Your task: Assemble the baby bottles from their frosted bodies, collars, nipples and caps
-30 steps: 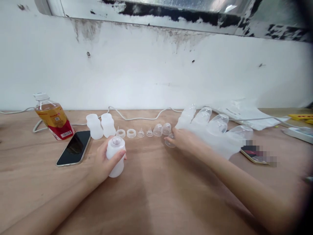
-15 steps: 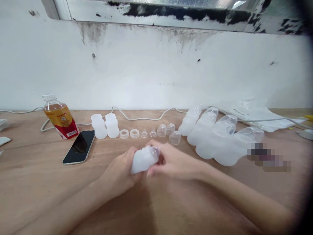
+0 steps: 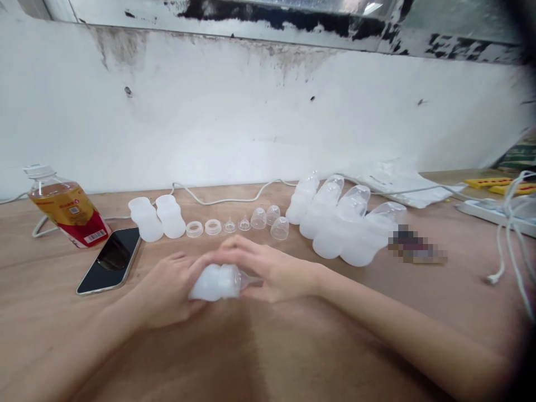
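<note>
A white translucent bottle lies on its side between my hands, its clear nipple end toward the right. My left hand is wrapped round its base. My right hand closes over the nipple end, fingers along the top and thumb below. Behind them, in a row, are two white bottle bodies, two clear rings, two clear nipples and three clear domed caps. Several capped bottles stand leaning together to the right.
A phone and a drink bottle are at the left. A white cable runs along the wall. Farther right are a plastic bag, a blurred object, a power strip and yellow items.
The view has swung to the right. The held bottle is now more level, and my right hand's fingers have come over its top.
</note>
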### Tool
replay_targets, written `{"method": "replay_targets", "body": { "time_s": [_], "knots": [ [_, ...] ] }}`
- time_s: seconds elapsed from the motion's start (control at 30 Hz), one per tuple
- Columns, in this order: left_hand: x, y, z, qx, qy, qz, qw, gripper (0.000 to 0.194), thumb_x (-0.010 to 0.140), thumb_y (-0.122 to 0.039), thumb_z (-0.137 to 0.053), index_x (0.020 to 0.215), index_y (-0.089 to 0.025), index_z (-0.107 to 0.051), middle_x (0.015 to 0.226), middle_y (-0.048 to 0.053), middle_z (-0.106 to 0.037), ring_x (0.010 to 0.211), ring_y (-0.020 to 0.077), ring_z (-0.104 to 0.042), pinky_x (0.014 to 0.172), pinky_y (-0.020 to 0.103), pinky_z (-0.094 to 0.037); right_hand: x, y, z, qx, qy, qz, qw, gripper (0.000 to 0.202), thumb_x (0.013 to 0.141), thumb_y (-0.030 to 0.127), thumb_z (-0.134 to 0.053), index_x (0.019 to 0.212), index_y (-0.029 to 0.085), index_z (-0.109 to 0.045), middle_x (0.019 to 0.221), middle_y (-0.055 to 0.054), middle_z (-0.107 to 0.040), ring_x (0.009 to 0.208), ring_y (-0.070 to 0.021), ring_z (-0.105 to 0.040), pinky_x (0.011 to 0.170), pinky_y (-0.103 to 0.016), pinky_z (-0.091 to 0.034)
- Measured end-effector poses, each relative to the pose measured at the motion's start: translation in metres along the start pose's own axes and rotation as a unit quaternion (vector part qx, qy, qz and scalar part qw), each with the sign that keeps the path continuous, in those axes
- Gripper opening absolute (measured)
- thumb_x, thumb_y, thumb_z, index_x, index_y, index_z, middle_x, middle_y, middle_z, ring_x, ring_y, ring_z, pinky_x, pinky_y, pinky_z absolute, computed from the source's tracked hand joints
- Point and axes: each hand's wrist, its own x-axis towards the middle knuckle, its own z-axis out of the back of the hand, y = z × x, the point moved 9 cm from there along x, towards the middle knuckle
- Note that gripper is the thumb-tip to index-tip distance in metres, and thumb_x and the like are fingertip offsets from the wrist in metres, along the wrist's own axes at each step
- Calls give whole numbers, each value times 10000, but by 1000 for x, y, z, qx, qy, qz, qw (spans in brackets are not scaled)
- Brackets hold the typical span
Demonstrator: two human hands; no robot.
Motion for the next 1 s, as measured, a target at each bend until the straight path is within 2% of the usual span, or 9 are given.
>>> {"method": "replay_targets", "body": {
  "time_s": [0.13,0.23,0.33,0.43,0.57,0.63,0.7,0.83,1.0],
  "knots": [
    [2,1,-10,112,16,11,993,145,734,-206,-430,856,-141,-476,803,78,-595,728,257,-575,634,374,-411,-9,-40,-31,257,85,-223,937,535,840,515,-293,1243,165,-273,1010,-118,-523,709,-132,-578,498,-216,-460],
    [1,-3,-9,95,-13,1,995,248,766,-198,-398,1005,-134,-420,959,101,-556,770,242,-573,586,322,-412,-13,-44,-49,255,160,-239,923,454,857,484,-282,1141,142,-370,830,-76,-584,551,-103,-565,420,-185,-423],
    [0,4,-6,13,23,43,999,276,800,-305,-402,1030,-154,-390,1008,89,-523,707,206,-573,523,282,-394,-4,-39,-17,-21,-9,-103,994,304,821,249,-445,1123,213,-422,987,-67,-554,697,-115,-572,510,-198,-453],
    [-4,10,3,-119,101,72,985,305,768,-398,-472,975,-177,-430,914,42,-554,743,188,-561,583,266,-411,-16,-14,3,-239,-200,74,947,302,807,137,-427,1072,274,-475,1034,-30,-522,744,-109,-552,564,-205,-465],
    [-19,14,13,-235,219,51,946,372,690,-446,-581,985,-235,-503,932,-2,-570,849,179,-538,710,266,-428,-35,-15,14,-260,-329,126,899,456,778,46,-418,1139,324,-392,1126,-39,-411,948,-154,-493,711,-274,-477],
    [-25,31,23,-262,157,65,950,413,682,-413,-604,1046,-255,-491,1046,-7,-538,955,185,-503,810,281,-405,-32,-21,13,-261,-331,95,902,482,772,17,-391,1169,291,-366,1145,-75,-376,1018,-178,-461,717,-282,-479],
    [-35,68,33,-274,8,153,949,438,708,-395,-578,1100,-247,-453,1070,1,-528,961,188,-502,811,289,-409,-19,-32,2,-255,-254,25,933,429,797,83,-402,1194,240,-352,1130,-103,-411,951,-175,-511,635,-256,-488],
    [-80,133,30,-234,-257,320,881,494,690,-425,-583,1097,-189,-430,1028,26,-543,980,235,-498,805,332,-417,-6,-56,-22,-191,-115,-120,967,459,806,360,-461,1199,175,-314,1008,-91,-553,688,-156,-576,580,-300,-471],
    [-84,151,7,-245,-250,342,872,439,682,-433,-589,1013,-171,-469,983,35,-571,897,205,-547,770,321,-440,-7,-64,-21,-172,-90,-177,965,356,805,436,-441,1027,160,-418,851,-57,-587,646,-168,-565,575,-309,-439]
  ]
}}
